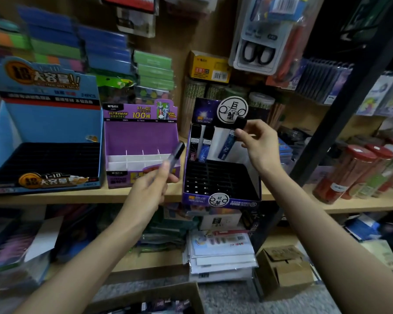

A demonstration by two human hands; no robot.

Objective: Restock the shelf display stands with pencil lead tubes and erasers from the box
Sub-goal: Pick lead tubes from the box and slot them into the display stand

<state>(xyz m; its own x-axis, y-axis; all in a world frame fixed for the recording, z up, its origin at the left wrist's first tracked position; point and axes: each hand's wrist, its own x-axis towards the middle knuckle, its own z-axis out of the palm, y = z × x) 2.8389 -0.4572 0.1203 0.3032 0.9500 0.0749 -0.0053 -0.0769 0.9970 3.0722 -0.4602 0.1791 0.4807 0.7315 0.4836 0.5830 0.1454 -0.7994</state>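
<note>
My right hand pinches the black cap of a blue pencil lead tube, holding it tilted over the back row of the dark purple display stand. Two lead tubes stand upright in that back row at the left. My left hand grips a clear lead tube with a dark cap, pointing up and right between the purple stand and the dark purple one. The cardboard supply box sits on the floor at the bottom, with several tubes inside.
A blue display stand with an empty black grid stands at the left of the wooden shelf. Red-capped canisters stand at the right. A dark metal post slants past them. Paper packs and a small carton fill the lower shelf.
</note>
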